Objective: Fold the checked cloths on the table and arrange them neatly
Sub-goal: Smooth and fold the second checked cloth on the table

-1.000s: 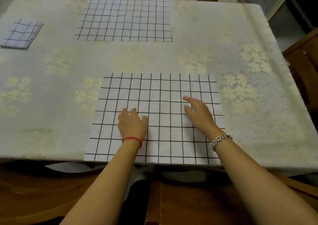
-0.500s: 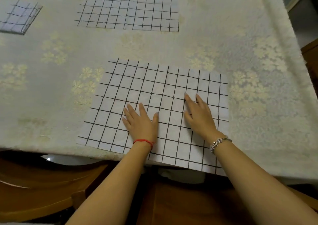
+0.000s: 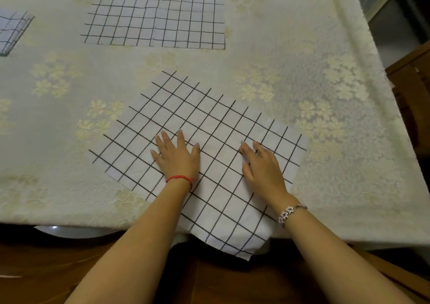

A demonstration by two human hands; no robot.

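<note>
A white cloth with a black check [image 3: 204,127] lies flat at the near edge of the table [image 3: 325,89], turned so one corner hangs over the front edge. My left hand [image 3: 178,157] presses flat on its middle, fingers spread. My right hand [image 3: 263,166] rests flat on the cloth a little to the right. A second checked cloth [image 3: 158,13] lies spread out at the far middle. A small folded checked cloth [image 3: 11,31] sits at the far left edge of the view.
A cream tablecloth with a pale flower pattern covers the table. Brown wooden chairs stand at the right [image 3: 414,89] and below the front edge [image 3: 46,268]. A white rounded object [image 3: 69,231] shows under the front edge at the left.
The near cloth has turned clockwise under both flat hands, and its near right corner now hangs over the front edge. The view has moved closer.
</note>
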